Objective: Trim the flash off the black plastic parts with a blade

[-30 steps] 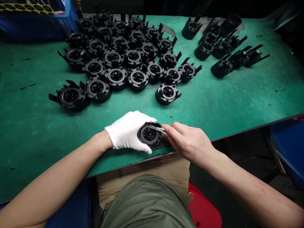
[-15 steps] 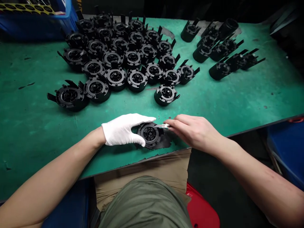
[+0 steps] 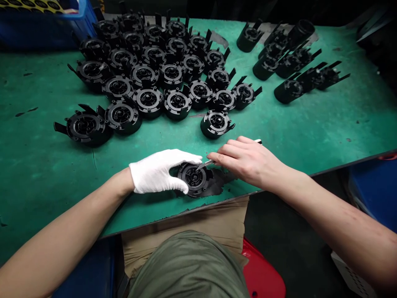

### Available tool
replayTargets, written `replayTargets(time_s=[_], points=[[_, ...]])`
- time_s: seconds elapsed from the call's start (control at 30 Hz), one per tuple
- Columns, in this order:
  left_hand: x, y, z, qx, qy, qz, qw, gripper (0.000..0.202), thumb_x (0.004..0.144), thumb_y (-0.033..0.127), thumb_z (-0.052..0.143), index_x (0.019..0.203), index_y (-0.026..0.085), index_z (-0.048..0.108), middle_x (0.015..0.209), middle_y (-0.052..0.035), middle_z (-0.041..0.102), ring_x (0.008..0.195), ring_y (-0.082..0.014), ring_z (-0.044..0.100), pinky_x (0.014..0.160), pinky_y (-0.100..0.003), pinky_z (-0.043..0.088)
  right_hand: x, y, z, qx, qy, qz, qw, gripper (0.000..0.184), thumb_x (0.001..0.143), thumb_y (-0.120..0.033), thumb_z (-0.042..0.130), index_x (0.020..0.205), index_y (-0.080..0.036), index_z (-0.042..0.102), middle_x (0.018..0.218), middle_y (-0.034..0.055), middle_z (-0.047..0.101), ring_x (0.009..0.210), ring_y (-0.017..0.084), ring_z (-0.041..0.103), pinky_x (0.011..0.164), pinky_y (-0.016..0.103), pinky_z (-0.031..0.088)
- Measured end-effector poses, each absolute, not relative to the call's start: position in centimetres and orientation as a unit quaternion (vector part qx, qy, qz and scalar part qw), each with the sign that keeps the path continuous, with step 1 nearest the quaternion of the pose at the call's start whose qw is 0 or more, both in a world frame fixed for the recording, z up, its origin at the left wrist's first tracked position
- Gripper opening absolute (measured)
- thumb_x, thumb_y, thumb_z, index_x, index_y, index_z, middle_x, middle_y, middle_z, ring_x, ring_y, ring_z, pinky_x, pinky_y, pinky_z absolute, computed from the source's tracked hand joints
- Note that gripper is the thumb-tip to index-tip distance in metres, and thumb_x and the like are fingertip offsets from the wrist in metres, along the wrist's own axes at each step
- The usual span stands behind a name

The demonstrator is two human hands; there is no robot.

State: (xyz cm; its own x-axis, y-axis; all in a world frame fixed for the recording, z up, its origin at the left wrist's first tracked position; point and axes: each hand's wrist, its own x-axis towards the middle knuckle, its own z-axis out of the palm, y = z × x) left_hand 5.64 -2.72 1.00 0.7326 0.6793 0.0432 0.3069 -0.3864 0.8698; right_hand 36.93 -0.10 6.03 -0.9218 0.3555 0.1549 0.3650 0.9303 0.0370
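Note:
My left hand [image 3: 161,170], in a white glove, curves its thumb and fingers around the left side of a round black plastic housing [image 3: 194,177]. That housing stands near the table's front edge with its ringed face up, over a dark patch on the tabletop. My bare right hand [image 3: 245,159] is closed around a slim knife [image 3: 205,164] with a pointed metal blade. The blade's tip reaches the upper part of the housing's face; whether it touches I cannot tell. Part of the handle's end shows past the knuckles, the rest is covered by my fingers.
Many similar black housings [image 3: 148,99] crowd the back left of the green table [image 3: 335,124]. One housing [image 3: 216,123] stands alone just beyond my hands. Further black parts [image 3: 288,90] lie at the back right. A blue bin [image 3: 46,31] sits at the back left corner.
My right hand has shifted slightly up and turned, so the knife slants more and its tip lies further in over the housing's face. My left hand keeps its hold.

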Motion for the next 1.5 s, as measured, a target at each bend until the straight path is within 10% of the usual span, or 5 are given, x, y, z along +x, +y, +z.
replayTargets(time_s=[0.83,1.13,1.5], points=[[6.1,-3.0,0.1,0.790,0.329,0.267,0.443,0.059,0.069,0.051,0.104,0.107,0.023,0.068,0.149,-0.0143,0.070,0.138,-0.0342,0.067,0.119,-0.053,0.053,38.1,-3.0,6.3,-0.287,-0.950,0.015,0.122,0.022,0.114,-0.022,0.052,0.130,-0.015,0.065,0.095,0.0068,0.069,0.081,0.018,0.060,0.074,0.030,0.047],[6.8,-2.9,0.0,0.828,0.323,0.238,0.391,0.101,0.061,0.059,0.106,0.145,0.022,0.064,0.143,-0.0157,0.073,0.135,-0.0410,0.070,0.121,-0.054,0.054,36.4,-6.1,5.6,-0.279,-0.956,-0.037,0.078,0.019,0.111,-0.016,0.057,0.123,-0.011,0.071,0.084,0.0030,0.063,0.073,0.018,0.052,0.068,0.032,0.042],[6.9,-2.7,0.0,0.832,0.315,0.241,0.389,0.099,0.062,0.061,0.105,0.144,0.022,0.066,0.141,-0.0153,0.075,0.132,-0.0399,0.072,0.119,-0.051,0.055,36.4,-5.1,5.4,-0.266,-0.959,-0.032,0.088,0.022,0.115,-0.022,0.052,0.116,-0.013,0.071,0.081,0.0021,0.062,0.072,0.017,0.052,0.066,0.031,0.041]])
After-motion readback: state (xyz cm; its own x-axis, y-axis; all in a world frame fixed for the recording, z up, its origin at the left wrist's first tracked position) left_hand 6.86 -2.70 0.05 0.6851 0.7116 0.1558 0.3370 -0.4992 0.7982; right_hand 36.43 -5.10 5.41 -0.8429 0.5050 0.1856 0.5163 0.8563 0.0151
